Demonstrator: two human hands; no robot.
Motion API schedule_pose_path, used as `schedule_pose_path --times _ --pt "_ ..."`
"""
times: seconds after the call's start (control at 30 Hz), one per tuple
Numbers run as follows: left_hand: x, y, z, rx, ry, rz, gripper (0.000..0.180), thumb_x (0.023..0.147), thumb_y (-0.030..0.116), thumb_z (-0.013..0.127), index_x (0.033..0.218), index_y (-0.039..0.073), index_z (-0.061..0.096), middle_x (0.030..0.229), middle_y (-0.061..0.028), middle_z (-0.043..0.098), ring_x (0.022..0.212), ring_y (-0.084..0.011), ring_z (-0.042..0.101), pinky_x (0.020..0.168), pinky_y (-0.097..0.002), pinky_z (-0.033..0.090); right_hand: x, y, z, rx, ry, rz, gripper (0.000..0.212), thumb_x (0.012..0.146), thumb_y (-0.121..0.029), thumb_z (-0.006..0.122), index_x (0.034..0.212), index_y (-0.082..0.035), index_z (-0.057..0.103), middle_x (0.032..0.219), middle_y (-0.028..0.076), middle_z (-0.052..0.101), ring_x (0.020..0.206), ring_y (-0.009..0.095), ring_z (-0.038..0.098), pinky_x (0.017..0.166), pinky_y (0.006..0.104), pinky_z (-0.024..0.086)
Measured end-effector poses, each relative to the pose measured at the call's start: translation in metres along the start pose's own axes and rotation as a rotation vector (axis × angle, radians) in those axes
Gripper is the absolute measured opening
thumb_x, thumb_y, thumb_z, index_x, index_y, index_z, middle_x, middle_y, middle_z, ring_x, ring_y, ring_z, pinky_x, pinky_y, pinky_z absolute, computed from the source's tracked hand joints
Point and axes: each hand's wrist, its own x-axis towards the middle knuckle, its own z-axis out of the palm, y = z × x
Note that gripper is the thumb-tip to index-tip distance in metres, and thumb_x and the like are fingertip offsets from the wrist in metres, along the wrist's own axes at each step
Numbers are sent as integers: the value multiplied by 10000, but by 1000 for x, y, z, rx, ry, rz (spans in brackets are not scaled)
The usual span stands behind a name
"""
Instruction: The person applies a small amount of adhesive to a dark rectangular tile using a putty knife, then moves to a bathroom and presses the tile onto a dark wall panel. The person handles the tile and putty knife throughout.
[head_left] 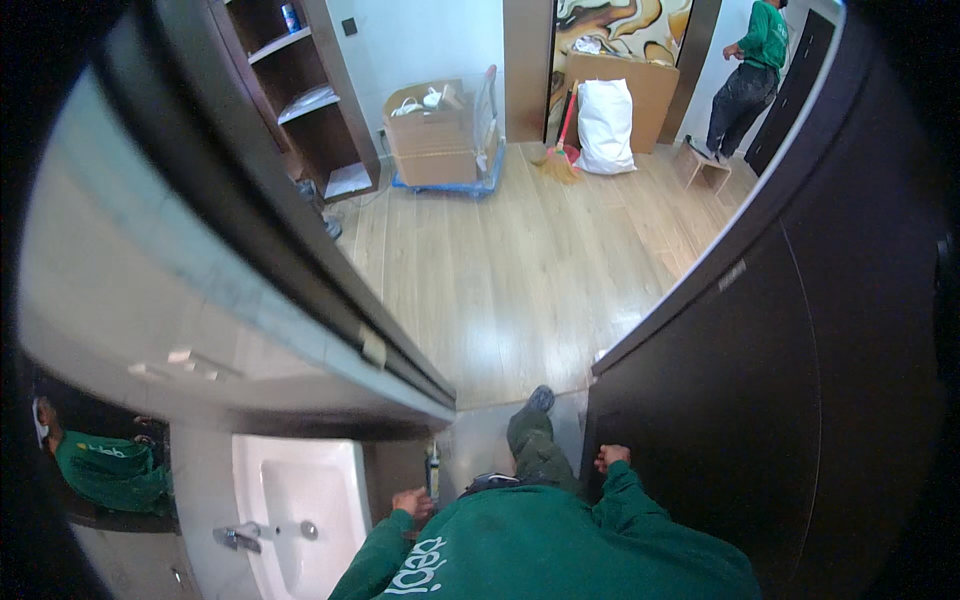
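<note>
My left hand (412,502) is closed around the lower end of a sealant cartridge (433,468). Its pointed nozzle faces forward, away from me. The cartridge is beside the white washbasin (355,500), low on my left. My right hand (612,457) hangs at my other side with its fingers curled in, close to a dark door panel (700,400). I see nothing in it. One of my feet (541,398) is stepping at the threshold between the grey floor and the wooden floor.
A dark door frame (300,250) bounds the opening on the left. Ahead stand a cardboard box (432,150) on a blue trolley (450,188), a broom (562,155) and a white sack (606,125). Another person (750,75) stands on a low stool (705,168) at the far right.
</note>
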Motion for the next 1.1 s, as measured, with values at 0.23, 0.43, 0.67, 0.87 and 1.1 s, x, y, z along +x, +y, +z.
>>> schedule_pose_path --times 0.23,0.43,0.67,0.87,1.1 --pt "25 73 50 340 115 0 381 946 341 561 1195 58 616 1052 -138 707 966 -288 683 806 -453 534 96 -138 55 -547 -96 -181 299 819 -312 650 917 -41 731 854 130 726 699 276 702 690 406 560" --pt "41 156 126 407 116 53 406 958 361 509 1230 73 598 1066 -149 703 973 -305 678 816 -469 526 153 -347 130 -466 -264 -406 229 877 -205 672 1000 -12 680 762 99 682 583 194 661 443 333 495" --pt "99 278 195 464 88 75 437 972 384 448 1270 91 576 1083 -161 698 983 -325 673 828 -488 516 51 -574 170 -45 -611 -528 279 930 -264 617 1042 -22 700 1013 73 716 846 187 693 704 339 540" --pt "192 451 245 761 -31 98 467 984 403 396 1305 106 558 1097 -171 694 990 -343 668 838 -505 508 -96 -727 156 -27 -1377 -718 371 957 -335 597 1011 10 722 1018 131 718 959 259 670 881 369 511" --pt "315 755 351 782 -107 -2 503 998 426 335 1345 124 537 1113 -183 689 1000 -363 663 850 -524 499 -221 -886 118 277 -2050 -1556 342 928 -320 640 1002 6 711 1118 200 642 997 361 611 886 483 468"
